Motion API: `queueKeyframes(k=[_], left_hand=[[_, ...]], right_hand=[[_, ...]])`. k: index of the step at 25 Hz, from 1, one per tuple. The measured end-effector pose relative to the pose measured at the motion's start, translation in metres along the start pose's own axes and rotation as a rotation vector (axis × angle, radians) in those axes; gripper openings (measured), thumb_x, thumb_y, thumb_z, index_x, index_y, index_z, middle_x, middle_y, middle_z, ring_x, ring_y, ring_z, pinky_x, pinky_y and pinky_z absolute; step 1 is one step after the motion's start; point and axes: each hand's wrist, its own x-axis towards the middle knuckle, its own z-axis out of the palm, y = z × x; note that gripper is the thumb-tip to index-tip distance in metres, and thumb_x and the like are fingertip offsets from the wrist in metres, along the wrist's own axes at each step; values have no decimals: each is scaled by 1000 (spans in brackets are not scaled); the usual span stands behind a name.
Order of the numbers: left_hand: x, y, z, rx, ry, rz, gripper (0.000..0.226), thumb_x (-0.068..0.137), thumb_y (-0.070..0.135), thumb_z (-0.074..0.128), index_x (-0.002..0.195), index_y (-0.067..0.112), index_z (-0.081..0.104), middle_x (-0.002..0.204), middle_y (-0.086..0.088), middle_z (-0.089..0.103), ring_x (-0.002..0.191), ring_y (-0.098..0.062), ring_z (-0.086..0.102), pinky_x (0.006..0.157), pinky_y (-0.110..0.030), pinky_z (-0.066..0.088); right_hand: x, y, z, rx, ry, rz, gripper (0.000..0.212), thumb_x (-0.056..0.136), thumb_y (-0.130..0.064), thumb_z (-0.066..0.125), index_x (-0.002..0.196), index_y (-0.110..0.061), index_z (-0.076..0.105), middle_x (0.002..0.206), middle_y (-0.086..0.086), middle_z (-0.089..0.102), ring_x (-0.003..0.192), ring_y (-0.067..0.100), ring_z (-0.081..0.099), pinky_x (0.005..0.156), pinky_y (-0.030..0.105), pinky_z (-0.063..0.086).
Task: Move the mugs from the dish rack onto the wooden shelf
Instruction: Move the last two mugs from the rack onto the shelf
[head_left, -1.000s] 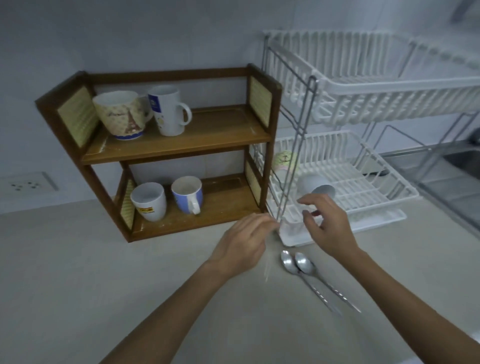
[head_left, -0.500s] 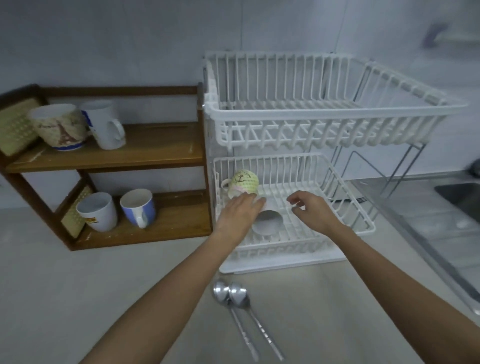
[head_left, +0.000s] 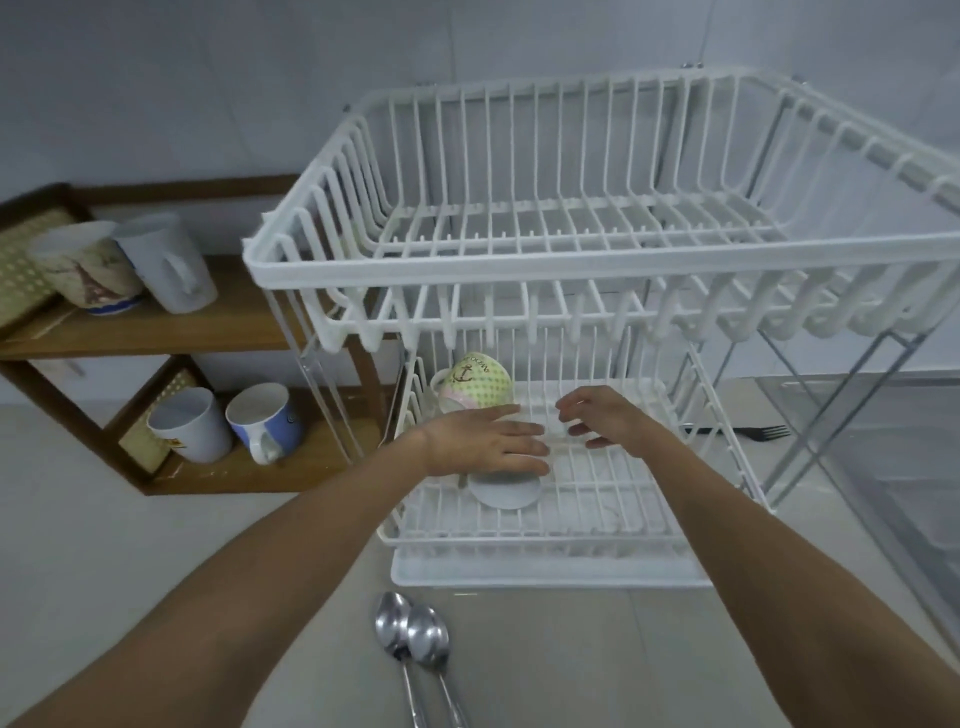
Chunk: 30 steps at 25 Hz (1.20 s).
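On a pale counter, the white dish rack (head_left: 519, 270) stands at three o'clock of the wooden shelf (head_left: 156, 322). In its lower tier the left hand (head_left: 483, 441) lies flat, fingers together, over a white mug (head_left: 506, 491); the right hand (head_left: 605, 415) hovers, fingers apart. Lifted carelessly, that mug could knock the anchor mug (head_left: 475, 382) at eleven o'clock.

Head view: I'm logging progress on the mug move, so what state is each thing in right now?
white mug: on its side in the lower rack, left hand resting on it
patterned mug: tipped over in the lower rack, untouched
right hand: open, hovering beside the white mug
upper rack: empty
wooden shelf: holds four mugs, two on each level
spoons: side by side on the counter
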Motion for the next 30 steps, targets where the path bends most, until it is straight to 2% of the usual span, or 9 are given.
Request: queueKeyframes(k=[2, 4, 7, 9, 15, 20, 24, 26, 30], left_hand=[[-1, -2, 1, -76, 76, 11, 81, 78, -9, 63, 147, 16, 27, 154, -7, 31, 143, -28, 24, 117, -48, 15], [-5, -3, -1, -181, 147, -59, 81, 71, -5, 72, 142, 12, 37, 146, -10, 43, 134, -31, 40, 110, -50, 31], [-18, 5, -2, -601, 162, -514, 94, 64, 15, 83, 143, 19, 33, 144, -6, 44, 123, -30, 49, 90, -43, 48], [-26, 15, -1, -840, 259, -797, 101, 62, 24, 85, 144, 21, 28, 146, -5, 42, 121, -29, 51, 88, -41, 50], [-42, 48, -12, -1056, 689, -1199, 101, 49, 33, 90, 135, 19, 39, 131, -2, 52, 117, -18, 52, 91, -33, 48], [-52, 63, -14, -1133, 720, -1269, 102, 50, 30, 91, 137, 18, 39, 134, -2, 49, 122, -17, 47, 99, -38, 46], [-50, 70, -19, -1149, 757, -1267, 104, 49, 31, 91, 138, 17, 39, 135, -1, 48, 123, -16, 47, 98, -38, 46], [-50, 73, -21, -1151, 740, -1277, 104, 50, 35, 91, 138, 19, 38, 135, 0, 47, 122, -15, 47, 97, -37, 47], [-55, 77, -25, -1171, 759, -1231, 101, 51, 36, 90, 137, 23, 39, 135, 4, 47, 121, -11, 45, 98, -30, 43]], right_hand=[[7, 5, 1, 52, -20, -7, 12, 86, -21, 63, 95, -17, 67, 92, 0, 69, 71, 13, 65, 65, 29, 51], [12, 2, 8, 114, -37, -24, 9, 87, -19, 63, 94, -14, 64, 89, 4, 67, 69, 15, 65, 62, 29, 52], [20, -13, 27, 238, -44, -27, 22, 91, -19, 61, 108, -7, 56, 85, 10, 64, 68, 20, 63, 64, 32, 54], [23, -27, 42, 267, -66, -18, 36, 92, -26, 59, 115, 2, 56, 84, 13, 65, 72, 24, 64, 65, 33, 56], [27, -60, 79, 243, -40, 29, 73, 78, -62, 64, 118, 0, 61, 110, 17, 69, 88, 28, 70, 64, 29, 54], [19, -74, 95, 337, 62, 101, 88, 67, -55, 79, 129, 0, 49, 113, 14, 62, 75, 22, 60, 26, 13, 35], [18, -79, 99, 473, 58, 113, 84, 70, -40, 82, 132, 3, 45, 124, 16, 59, 94, 29, 62, 41, 23, 41], [17, -78, 101, 565, 70, 101, 82, 70, -29, 83, 134, 4, 43, 126, 17, 58, 94, 29, 61, 44, 23, 41], [11, -66, 97, 768, 65, 71, 59, 69, -16, 84, 116, 6, 56, 87, 9, 66, 68, 21, 66, 38, 19, 47]])
